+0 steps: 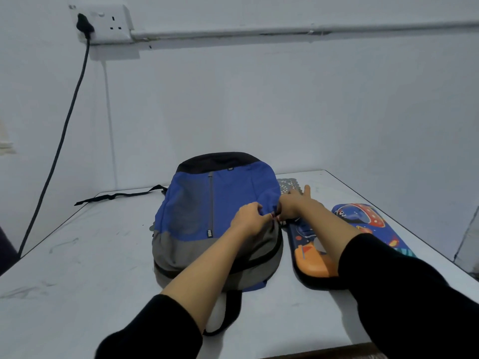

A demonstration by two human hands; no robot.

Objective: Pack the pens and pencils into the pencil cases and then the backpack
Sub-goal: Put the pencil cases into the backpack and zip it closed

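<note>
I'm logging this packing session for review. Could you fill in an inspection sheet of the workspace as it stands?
Surface: white table, scuffed with grey marks.
Job's things: blue, grey and black fabric backpack lying flat mid-table; blue and orange space-print hard pencil case to its right, partly hidden by the right forearm; loose pens or pencils: nothing seen.
Clutter: grey patterned item behind the backpack, mostly hidden, kind unclear.
Grips: left grip pinches blue backpack fabric near a zip; right grip at the same spot, some fingers straight, hold unclear.
Cables: black cable hanging from the white wall socket, left of the table.
Surroundings: white wall with a white conduit; black backpack strap trailing left.
</note>
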